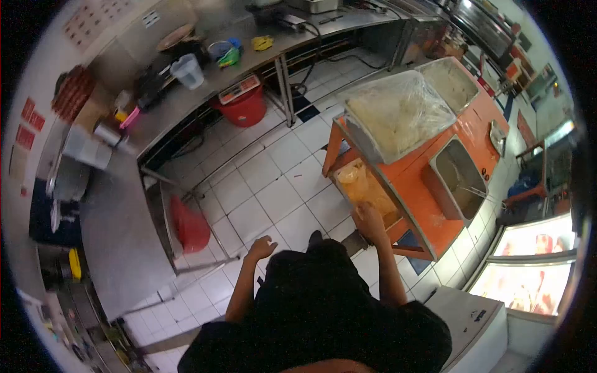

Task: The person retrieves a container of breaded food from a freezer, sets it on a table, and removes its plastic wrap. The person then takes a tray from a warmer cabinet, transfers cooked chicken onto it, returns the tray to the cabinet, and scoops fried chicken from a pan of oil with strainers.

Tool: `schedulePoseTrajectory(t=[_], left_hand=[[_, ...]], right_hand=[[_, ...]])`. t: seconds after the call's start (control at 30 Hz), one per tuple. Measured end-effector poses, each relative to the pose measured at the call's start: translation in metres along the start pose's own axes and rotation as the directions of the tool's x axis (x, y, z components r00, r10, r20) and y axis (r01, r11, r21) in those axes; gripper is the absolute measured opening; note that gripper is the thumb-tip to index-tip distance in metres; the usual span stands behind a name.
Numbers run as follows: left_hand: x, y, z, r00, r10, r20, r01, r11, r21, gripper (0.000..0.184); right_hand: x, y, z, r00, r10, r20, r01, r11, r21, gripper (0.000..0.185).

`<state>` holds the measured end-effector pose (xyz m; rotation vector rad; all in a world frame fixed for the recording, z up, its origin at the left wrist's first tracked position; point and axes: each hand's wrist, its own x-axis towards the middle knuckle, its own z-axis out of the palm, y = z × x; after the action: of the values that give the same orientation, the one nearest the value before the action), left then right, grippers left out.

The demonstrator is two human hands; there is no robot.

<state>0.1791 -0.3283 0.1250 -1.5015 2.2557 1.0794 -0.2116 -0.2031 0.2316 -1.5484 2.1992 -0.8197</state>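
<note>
My left hand hangs over the tiled floor at the front of my body, its fingers loosely bent and apart with nothing in them. At the near side of an orange table, my right hand is in front of the lower shelf. Its fingers point away from me and blur into the shelf behind, so their grip does not show. On that shelf lies a clear plastic bag with yellowish contents. Above it, a metal tray covered in plastic film holds something pale, beside a deep metal pan with a utensil in it.
A steel worktable stands to my left, with a red bucket beneath its edge. Another red bucket sits under the back counter, which bears a clear plastic jug and a yellow cloth. A white freezer is at the right.
</note>
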Motion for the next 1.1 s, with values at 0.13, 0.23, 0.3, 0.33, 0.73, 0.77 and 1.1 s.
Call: schedulePoseTrajectory(t=[0.13, 0.23, 0.3, 0.33, 0.73, 0.77, 1.1], left_hand=[[0.092, -0.076, -0.033, 0.998, -0.007, -0.058, 0.002, 0.997, -0.076, 0.045], [0.16, -0.085, -0.099, 0.996, -0.091, -0.008, 0.088, 0.981, -0.174, 0.045], [0.219, -0.096, -0.14, 0.997, -0.082, 0.003, 0.082, 0.979, -0.188, 0.044], [0.253, -0.093, -0.167, 0.997, -0.068, -0.024, 0.06, 0.969, -0.241, 0.043], [0.566, 0.172, -0.396, 0.866, 0.495, 0.074, -0.492, 0.869, -0.053, 0.042], [0.589, 0.195, -0.397, 0.857, 0.506, 0.099, -0.502, 0.863, -0.06, 0.042], [0.757, 0.346, -0.375, 0.849, 0.357, 0.39, -0.382, 0.924, -0.015, 0.035]], right_hand=[[0.143, -0.067, -0.026, 0.975, -0.2, -0.097, 0.212, 0.968, 0.136, 0.027], [0.239, -0.1, -0.027, 0.996, -0.087, 0.033, 0.082, 0.989, 0.123, 0.026], [0.292, -0.117, -0.023, 0.998, -0.064, -0.023, 0.067, 0.986, 0.151, 0.027], [0.318, -0.121, -0.017, 0.996, -0.051, -0.077, 0.064, 0.982, 0.178, 0.028], [0.446, -0.048, -0.077, 0.647, 0.568, -0.509, -0.474, 0.822, 0.315, 0.028], [0.445, -0.015, -0.092, 0.602, 0.538, -0.59, -0.488, 0.833, 0.261, 0.03], [0.449, 0.44, -0.355, 0.331, 0.625, -0.707, -0.879, 0.477, 0.01, 0.044]])
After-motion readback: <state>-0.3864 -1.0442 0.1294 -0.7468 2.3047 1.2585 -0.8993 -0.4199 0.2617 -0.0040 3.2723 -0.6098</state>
